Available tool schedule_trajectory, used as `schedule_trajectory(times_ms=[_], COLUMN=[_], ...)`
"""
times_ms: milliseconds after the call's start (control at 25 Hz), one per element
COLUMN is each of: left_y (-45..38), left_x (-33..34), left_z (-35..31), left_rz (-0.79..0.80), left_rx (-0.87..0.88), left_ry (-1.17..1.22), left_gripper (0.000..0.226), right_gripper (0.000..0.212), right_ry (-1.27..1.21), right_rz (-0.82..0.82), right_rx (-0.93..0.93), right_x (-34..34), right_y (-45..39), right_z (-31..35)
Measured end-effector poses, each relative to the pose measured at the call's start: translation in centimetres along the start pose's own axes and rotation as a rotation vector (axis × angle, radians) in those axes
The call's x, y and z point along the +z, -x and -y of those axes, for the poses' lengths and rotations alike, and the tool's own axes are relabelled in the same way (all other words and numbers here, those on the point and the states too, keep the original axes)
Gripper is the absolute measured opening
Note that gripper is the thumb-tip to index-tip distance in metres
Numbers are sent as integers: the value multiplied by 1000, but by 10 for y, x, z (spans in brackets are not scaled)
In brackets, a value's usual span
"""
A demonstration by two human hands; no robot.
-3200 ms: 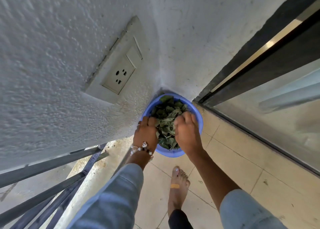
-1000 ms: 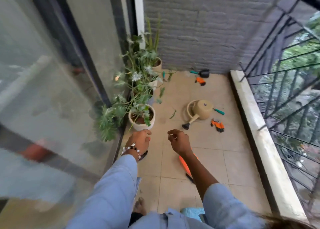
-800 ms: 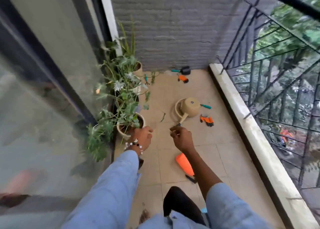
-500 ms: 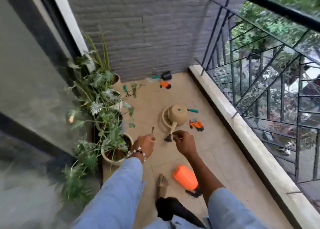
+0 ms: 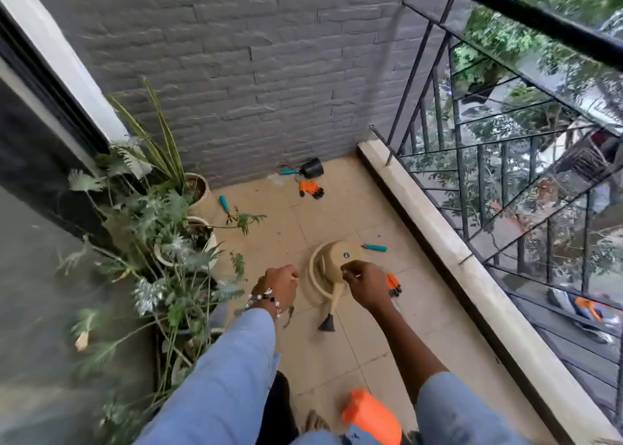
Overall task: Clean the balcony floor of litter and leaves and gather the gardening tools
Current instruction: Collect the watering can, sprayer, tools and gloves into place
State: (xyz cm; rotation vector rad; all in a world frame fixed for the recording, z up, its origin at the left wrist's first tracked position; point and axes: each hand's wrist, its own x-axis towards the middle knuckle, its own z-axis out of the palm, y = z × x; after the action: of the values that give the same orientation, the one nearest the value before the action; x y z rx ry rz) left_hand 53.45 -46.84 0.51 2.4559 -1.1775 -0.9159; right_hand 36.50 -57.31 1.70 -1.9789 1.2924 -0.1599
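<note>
The balcony floor [image 5: 337, 215] is of beige tiles, and the gardening tools lie scattered on it. A beige watering can [image 5: 332, 269] lies on its side near the middle, its black spout tip toward the person. A teal-handled tool [image 5: 375, 247] lies just beside the can, toward the ledge. An orange and black glove [image 5: 392, 284] lies beside the can, partly hidden by the right hand. A second orange glove [image 5: 310, 188] lies near the grey brick wall [image 5: 256, 67], and close to it a small black pot [image 5: 312, 168] lies tipped over with a teal-handled trowel [image 5: 290, 172] beside it. Another teal-handled tool [image 5: 224, 205] lies near the potted plants [image 5: 161, 228], which stand in pale pots along the glass door. A dry leaf [image 5: 289, 314] lies on the tiles below the left hand.

The left hand [image 5: 278, 289] and the right hand [image 5: 362, 284] are in the air above the floor, fingers curled together; whether they hold something I cannot tell. An orange container [image 5: 371, 417] is at the bottom edge.
</note>
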Motion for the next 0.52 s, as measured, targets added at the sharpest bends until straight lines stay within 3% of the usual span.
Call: schedule_trajectory(times_ms=[240,520], left_y=[-149,-305], left_x=[-35,-38], left_z=[-6,0], left_rz=[107,344], left_rx=[58,28], left_ry=[-84,-120], left_gripper=[28,28], right_gripper=[23,20], right_ry=[-68,-155], right_rz=[9,39], right_rx=[122,382], right_x=[16,53], right_y=[-131,-247], right_z=[11,-13])
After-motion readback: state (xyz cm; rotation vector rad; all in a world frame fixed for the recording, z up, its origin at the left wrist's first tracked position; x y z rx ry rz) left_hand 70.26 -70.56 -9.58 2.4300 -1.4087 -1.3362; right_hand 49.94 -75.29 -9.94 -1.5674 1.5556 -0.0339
